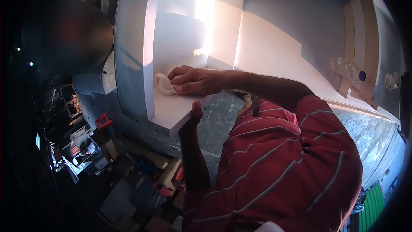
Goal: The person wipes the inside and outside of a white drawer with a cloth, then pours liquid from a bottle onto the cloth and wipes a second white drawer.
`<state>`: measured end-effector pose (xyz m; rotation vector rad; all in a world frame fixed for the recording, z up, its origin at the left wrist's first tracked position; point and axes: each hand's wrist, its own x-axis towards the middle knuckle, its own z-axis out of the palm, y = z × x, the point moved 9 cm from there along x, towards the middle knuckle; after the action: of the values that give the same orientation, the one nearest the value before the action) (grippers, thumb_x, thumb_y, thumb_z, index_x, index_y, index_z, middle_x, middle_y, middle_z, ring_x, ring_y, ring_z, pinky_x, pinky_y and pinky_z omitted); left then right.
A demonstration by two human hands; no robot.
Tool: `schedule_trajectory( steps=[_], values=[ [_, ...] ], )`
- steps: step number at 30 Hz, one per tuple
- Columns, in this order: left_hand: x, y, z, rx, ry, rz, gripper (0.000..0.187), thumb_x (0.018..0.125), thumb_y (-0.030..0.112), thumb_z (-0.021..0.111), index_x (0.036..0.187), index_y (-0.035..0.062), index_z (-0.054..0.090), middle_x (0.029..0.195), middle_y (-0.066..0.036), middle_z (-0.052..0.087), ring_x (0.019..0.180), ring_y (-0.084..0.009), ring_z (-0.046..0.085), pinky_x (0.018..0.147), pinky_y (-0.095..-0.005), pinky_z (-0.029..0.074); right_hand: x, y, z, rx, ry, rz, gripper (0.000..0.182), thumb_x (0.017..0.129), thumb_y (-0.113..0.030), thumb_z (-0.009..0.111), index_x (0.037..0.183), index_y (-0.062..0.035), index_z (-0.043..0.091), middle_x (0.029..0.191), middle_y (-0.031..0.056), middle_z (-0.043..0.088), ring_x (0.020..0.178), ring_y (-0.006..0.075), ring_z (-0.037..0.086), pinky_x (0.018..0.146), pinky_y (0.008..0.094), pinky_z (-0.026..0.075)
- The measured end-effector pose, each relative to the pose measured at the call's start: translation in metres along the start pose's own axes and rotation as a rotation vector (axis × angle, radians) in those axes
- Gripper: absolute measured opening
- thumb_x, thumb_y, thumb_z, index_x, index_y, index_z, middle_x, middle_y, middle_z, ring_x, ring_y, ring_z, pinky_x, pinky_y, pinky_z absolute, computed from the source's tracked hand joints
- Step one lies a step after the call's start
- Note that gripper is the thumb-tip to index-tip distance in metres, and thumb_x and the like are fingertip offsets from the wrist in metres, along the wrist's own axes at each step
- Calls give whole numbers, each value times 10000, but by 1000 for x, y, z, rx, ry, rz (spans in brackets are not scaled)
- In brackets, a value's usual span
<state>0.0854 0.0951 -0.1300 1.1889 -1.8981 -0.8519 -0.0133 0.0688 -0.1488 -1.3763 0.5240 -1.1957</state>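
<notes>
My right hand (199,81) reaches across a white cabinet (171,111) and presses a crumpled off-white cloth (164,84) onto the inner face of its lower panel. The fingers bend over the cloth, which bunches out past their tips. Below, my left hand (196,111) is at the edge of the same panel, its thumb raised against it. The other left fingers are hidden behind the board. Bright light falls on the cabinet's inner back, with shadows across it.
A large white panel (274,38) stands at the upper right, near a clear plastic bag (343,68) by wooden strips. A dark blurred round shape (68,34) is at upper left. A red stool (103,120) and assorted clutter lie at lower left on the grey floor.
</notes>
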Motion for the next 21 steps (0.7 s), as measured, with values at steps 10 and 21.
schedule_trajectory(
  steps=[10, 21],
  values=[
    [-7, -16, -5, 173, -45, -5, 722, 781, 437, 628, 1298, 22, 340, 1233, -184, 447, 1139, -304, 477, 936, -385, 421, -58, 162, -30, -19, 103, 361, 356, 927, -273, 458, 1197, -56, 542, 1180, 168, 464, 1173, 307, 407, 981, 394, 332],
    [-6, -30, -20, 128, -22, -57, 728, 751, 446, 678, 1264, 18, 390, 1203, -162, 463, 1099, -288, 486, 921, -381, 416, 17, 35, -160, -757, 1257, -540, 171, 733, -26, 582, 891, 7, 524, 1005, 212, 462, 927, 344, 432, 744, 413, 399]
  ],
)
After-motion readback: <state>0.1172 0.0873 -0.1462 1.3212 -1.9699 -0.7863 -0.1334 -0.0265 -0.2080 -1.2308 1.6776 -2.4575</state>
